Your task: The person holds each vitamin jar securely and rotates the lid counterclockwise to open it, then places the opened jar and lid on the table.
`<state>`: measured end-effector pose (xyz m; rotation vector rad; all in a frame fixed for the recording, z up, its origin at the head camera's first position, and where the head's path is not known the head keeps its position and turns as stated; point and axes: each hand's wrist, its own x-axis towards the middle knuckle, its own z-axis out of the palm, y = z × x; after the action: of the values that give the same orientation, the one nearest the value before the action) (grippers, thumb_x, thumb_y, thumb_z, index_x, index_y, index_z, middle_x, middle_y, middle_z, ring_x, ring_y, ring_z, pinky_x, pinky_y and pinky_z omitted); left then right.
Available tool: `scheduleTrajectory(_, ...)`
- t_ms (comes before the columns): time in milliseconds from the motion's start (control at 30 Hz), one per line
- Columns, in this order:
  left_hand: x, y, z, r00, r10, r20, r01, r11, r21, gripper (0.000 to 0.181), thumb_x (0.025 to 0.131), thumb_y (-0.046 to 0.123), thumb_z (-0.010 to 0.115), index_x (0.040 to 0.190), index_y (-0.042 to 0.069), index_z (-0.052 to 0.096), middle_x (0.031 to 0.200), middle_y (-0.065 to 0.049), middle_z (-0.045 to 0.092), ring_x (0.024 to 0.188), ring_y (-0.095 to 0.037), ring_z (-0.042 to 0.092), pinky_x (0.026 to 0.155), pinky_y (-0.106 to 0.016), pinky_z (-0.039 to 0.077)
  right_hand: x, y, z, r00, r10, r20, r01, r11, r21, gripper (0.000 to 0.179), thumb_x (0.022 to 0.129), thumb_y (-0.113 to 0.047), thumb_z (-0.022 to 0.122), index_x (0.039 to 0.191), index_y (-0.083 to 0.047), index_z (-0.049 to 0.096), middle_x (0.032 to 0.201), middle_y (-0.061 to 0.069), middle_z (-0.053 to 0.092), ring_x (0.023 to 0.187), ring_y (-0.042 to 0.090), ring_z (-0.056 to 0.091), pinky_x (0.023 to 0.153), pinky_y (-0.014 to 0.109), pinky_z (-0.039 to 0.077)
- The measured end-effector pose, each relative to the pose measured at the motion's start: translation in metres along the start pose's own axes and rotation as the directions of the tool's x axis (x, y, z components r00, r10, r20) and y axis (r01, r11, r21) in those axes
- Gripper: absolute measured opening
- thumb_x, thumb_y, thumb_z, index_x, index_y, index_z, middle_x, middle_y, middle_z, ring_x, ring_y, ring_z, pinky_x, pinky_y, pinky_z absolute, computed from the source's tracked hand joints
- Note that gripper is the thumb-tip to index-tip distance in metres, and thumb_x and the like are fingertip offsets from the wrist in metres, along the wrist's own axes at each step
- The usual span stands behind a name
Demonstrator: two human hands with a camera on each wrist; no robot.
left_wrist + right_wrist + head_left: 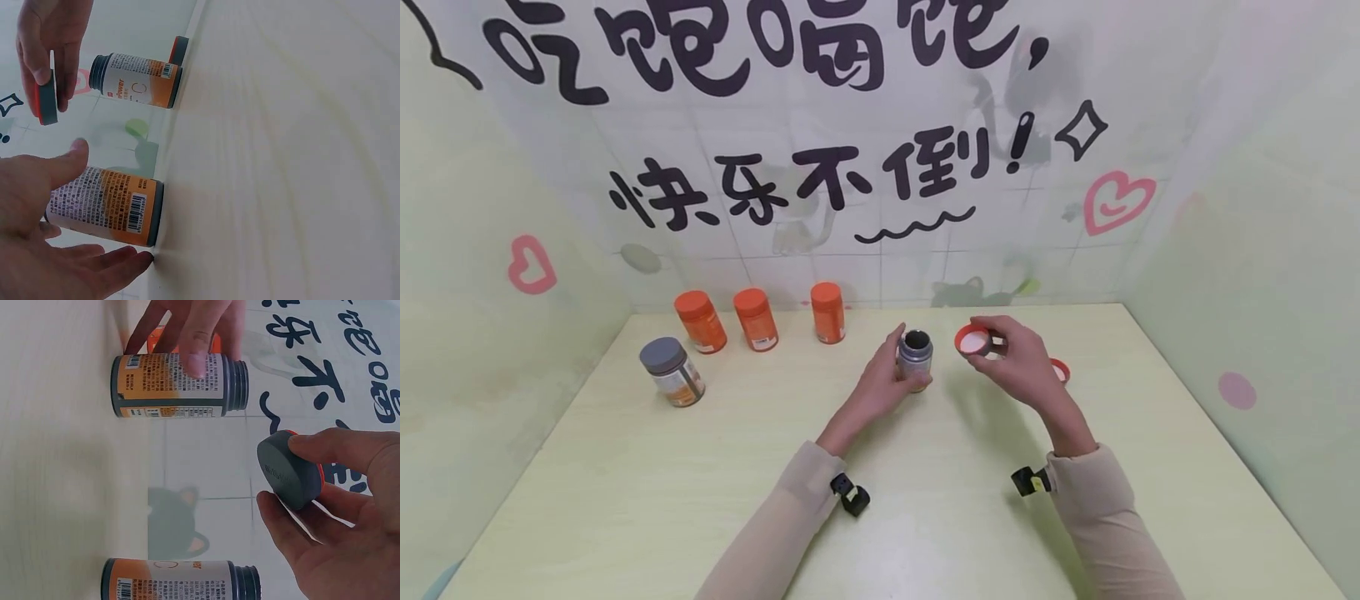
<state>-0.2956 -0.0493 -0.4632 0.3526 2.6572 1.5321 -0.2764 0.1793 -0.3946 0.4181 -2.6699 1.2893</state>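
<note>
My left hand point(880, 379) is curled round an uncapped bottle point(915, 354) with a dark threaded neck and a white-and-orange label. The bottle stands upright on the table, and the thumb lies over its label in the right wrist view. To its right, my right hand point(1018, 358) pinches a grey lid point(284, 469) with a red rim, held in the air by its edge. In the head view, the lid's white inside faces the camera. A second uncapped bottle point(137, 81) stands beyond, mostly hidden by the right hand in the head view.
Another lid point(1061, 371) with a red rim lies on the table point(925, 517) behind the right hand. Three orange bottles point(828, 315) with red lids stand near the back wall. At the left stands a jar point(673, 371) with a grey lid. Walls enclose the table's back and sides.
</note>
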Motion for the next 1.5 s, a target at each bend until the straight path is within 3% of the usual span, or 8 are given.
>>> scheduleTrajectory(367,-0.035,0.0,-0.04,0.997,-0.038,-0.064,0.039,0.999,0.023,0.091,0.089,0.055,0.066,0.158,0.018,0.019,0.161,-0.013,0.027,0.137,-0.035,0.047,0.107,-0.053,0.045,0.004,0.017,0.021,0.996,0.049,0.078,-0.042,0.996,-0.082,0.055,0.082,-0.006,0.074,0.133,0.003,0.056,0.13,0.023,0.059,0.116,0.04,0.063,0.098,0.05,0.053)
scheduleTrajectory(767,-0.089,-0.02,-0.11,0.951,0.171,-0.259,-0.109,0.966,0.236,0.064,0.096,0.043,0.062,0.149,0.016,0.038,0.147,-0.008,0.044,0.127,-0.029,0.054,0.096,-0.049,0.053,0.006,0.032,0.034,0.989,0.116,0.093,-0.093,0.97,-0.226,0.052,0.083,-0.011,0.076,0.129,0.005,0.058,0.124,0.025,0.06,0.11,0.037,0.061,0.097,0.051,0.052)
scheduleTrajectory(900,-0.09,-0.027,-0.146,0.843,0.306,-0.442,-0.159,0.927,0.339,0.052,0.094,0.026,0.068,0.138,0.006,0.049,0.132,-0.016,0.054,0.116,-0.03,0.058,0.09,-0.049,0.055,0.007,0.035,0.04,0.993,0.085,0.084,-0.061,0.964,-0.26,0.044,0.083,-0.01,0.075,0.123,0.002,0.061,0.118,0.023,0.065,0.107,0.036,0.062,0.096,0.05,0.052)
scheduleTrajectory(1033,-0.093,-0.037,-0.18,0.662,0.386,-0.642,-0.165,0.911,0.378,0.043,0.089,0.012,0.07,0.127,-0.003,0.056,0.121,-0.023,0.059,0.102,-0.033,0.058,0.086,-0.038,0.053,0.007,0.037,0.045,0.992,0.079,0.094,-0.051,0.96,-0.276,0.028,0.083,-0.009,0.075,0.106,-0.001,0.063,0.103,0.017,0.069,0.094,0.03,0.062,0.086,0.043,0.053)
scheduleTrajectory(1133,-0.097,-0.048,-0.2,0.535,0.349,-0.769,-0.107,0.931,0.348,0.045,0.089,0.012,0.069,0.128,-0.002,0.055,0.125,-0.02,0.059,0.106,-0.03,0.057,0.088,-0.032,0.047,0.006,0.036,0.046,0.99,0.099,0.103,-0.064,0.954,-0.294,0.02,0.083,-0.009,0.076,0.096,-0.003,0.062,0.095,0.013,0.068,0.085,0.025,0.058,0.076,0.036,0.05)
scheduleTrajectory(1233,-0.102,-0.058,-0.213,0.47,0.201,-0.86,-0.016,0.976,0.219,0.053,0.089,0.021,0.068,0.136,0.005,0.049,0.135,-0.012,0.055,0.121,-0.025,0.051,0.098,-0.036,0.041,0.006,0.034,0.046,0.984,0.131,0.121,-0.086,0.943,-0.32,0.016,0.084,-0.012,0.076,0.091,-0.005,0.062,0.088,0.01,0.066,0.08,0.023,0.055,0.073,0.032,0.043)
scheduleTrajectory(1300,-0.105,-0.063,-0.218,0.483,0.062,-0.873,0.056,0.993,0.101,0.063,0.089,0.028,0.069,0.144,0.013,0.041,0.144,-0.007,0.047,0.133,-0.022,0.041,0.107,-0.043,0.035,0.006,0.033,0.046,0.977,0.16,0.145,-0.104,0.938,-0.331,0.015,0.084,-0.012,0.075,0.091,-0.006,0.063,0.085,0.009,0.064,0.079,0.023,0.053,0.071,0.031,0.041)
scheduleTrajectory(1500,-0.105,-0.076,-0.227,0.665,-0.303,-0.683,0.325,0.94,-0.101,0.105,0.082,0.03,0.076,0.157,0.027,0.002,0.162,-0.013,0.012,0.145,-0.037,0.026,0.112,-0.062,0.033,0.005,0.034,0.048,0.96,0.211,0.185,-0.142,0.934,-0.329,0.018,0.082,-0.008,0.075,0.095,-0.005,0.063,0.086,0.009,0.06,0.083,0.024,0.053,0.072,0.032,0.042)
